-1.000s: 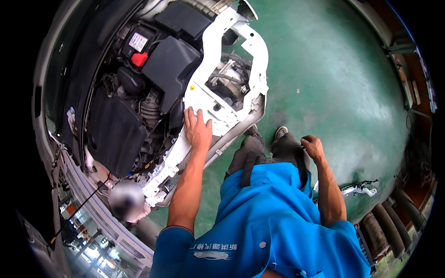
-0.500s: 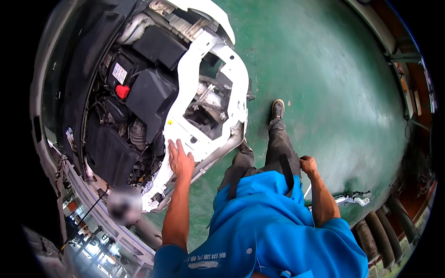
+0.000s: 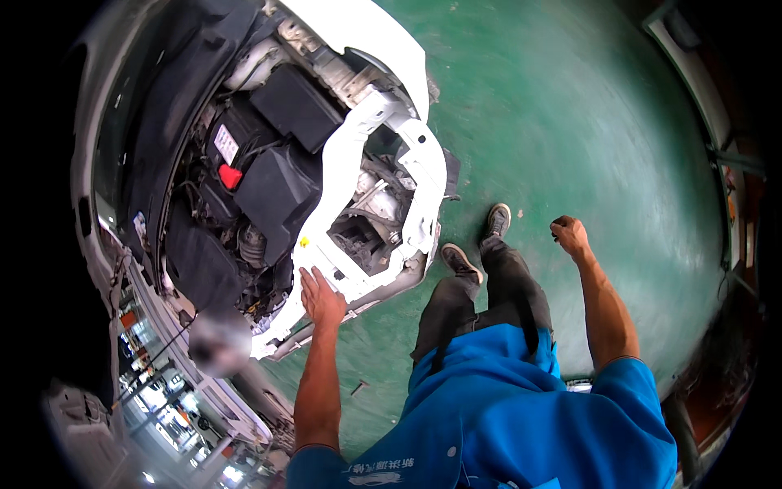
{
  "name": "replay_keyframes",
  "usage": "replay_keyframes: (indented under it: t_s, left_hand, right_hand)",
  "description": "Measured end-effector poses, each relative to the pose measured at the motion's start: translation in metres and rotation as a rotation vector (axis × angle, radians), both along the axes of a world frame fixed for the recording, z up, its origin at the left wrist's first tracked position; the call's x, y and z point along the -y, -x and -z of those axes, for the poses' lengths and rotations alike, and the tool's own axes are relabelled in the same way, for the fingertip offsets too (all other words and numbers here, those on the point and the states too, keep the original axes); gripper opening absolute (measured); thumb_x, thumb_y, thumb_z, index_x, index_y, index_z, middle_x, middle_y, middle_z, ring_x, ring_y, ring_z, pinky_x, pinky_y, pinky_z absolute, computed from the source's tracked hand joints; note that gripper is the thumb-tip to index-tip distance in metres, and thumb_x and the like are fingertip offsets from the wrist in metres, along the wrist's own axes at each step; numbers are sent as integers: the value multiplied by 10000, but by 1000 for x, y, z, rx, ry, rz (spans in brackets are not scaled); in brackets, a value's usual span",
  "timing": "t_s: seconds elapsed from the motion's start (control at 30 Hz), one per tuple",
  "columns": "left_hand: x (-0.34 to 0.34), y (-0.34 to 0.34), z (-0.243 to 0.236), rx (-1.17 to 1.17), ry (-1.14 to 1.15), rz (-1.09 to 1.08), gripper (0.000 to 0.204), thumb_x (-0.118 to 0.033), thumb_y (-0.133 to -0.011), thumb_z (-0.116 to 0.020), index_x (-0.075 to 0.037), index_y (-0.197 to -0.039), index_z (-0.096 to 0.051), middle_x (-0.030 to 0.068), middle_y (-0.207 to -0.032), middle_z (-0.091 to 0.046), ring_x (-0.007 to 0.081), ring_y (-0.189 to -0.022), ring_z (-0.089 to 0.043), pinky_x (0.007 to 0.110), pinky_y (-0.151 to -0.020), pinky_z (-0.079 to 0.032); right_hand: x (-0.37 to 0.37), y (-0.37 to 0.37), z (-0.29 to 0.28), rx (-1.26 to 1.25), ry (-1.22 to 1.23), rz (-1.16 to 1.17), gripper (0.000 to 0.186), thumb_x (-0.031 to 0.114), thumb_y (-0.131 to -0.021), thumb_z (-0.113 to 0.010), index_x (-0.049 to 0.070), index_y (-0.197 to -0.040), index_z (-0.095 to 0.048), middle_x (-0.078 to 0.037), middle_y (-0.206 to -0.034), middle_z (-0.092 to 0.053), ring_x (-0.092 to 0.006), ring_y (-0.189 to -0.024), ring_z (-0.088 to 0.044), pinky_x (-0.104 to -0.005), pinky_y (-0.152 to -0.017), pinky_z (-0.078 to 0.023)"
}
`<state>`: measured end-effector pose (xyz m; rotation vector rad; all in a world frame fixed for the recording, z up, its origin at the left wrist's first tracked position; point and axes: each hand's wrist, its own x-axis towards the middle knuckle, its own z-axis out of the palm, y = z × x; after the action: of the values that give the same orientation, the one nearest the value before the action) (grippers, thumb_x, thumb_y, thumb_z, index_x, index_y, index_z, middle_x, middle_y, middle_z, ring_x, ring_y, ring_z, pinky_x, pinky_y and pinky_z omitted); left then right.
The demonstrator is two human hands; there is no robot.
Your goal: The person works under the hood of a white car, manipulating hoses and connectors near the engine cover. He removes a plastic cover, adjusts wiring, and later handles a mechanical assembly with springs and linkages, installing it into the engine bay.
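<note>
My left hand (image 3: 322, 298) lies flat on the white front frame (image 3: 330, 187) of a car, near its lower corner. Its fingers are stretched out and it grips nothing. Beside it is the exposed engine bay, with a black engine cover (image 3: 269, 191) and a battery with a red terminal cap (image 3: 230, 176). My right hand (image 3: 572, 236) is raised over the floor to the right, away from the car. Its fingers are curled closed; a small dark spot shows at them, too small to name.
Green floor (image 3: 603, 155) stretches to the right of the car. A white fender (image 3: 391, 41) curves along the top. Dark shelving or equipment stands along the right rim. A small tool-like object (image 3: 359, 387) lies on the floor below my left forearm.
My right hand has swung forward and outward from beside my thigh. My left hand still rests on the frame. My feet have shifted, and the view has moved slightly.
</note>
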<state>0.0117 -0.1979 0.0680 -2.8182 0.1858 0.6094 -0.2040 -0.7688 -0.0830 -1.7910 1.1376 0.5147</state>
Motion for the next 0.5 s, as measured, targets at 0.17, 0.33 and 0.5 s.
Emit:
replay_keyframes:
  t_s: [0.17,0.33,0.5]
  left_hand:
    - [-2,0,1,29,61,-14,915,-164,-852,-750,22,-1627,-301,320,-1716,-192,449,-1579,-264,533,-1259,-262]
    - [4,5,2,92,88,-36,857,-122,-864,-705,23,-1620,-330,297,-1719,-223,430,-1577,-279,505,-1266,-238]
    - [4,10,9,146,96,-41,835,-87,-877,-658,21,-1634,-323,273,-1738,-208,428,-1584,-267,503,-1274,-214]
  right_hand:
    - [-33,-25,19,63,-67,-48,339,298,-901,-700,-1,-1033,-789,-124,-819,-786,-222,-722,-761,-376,-723,-596]
    - [-81,-12,49,56,-25,-491,285,314,-875,-679,75,-970,-800,-154,-964,-791,-352,-916,-763,-438,-828,-605]
    - [-118,-19,58,-47,154,-1106,391,397,-846,-658,86,-1026,-810,-198,-1090,-771,-426,-1060,-729,-488,-926,-589]
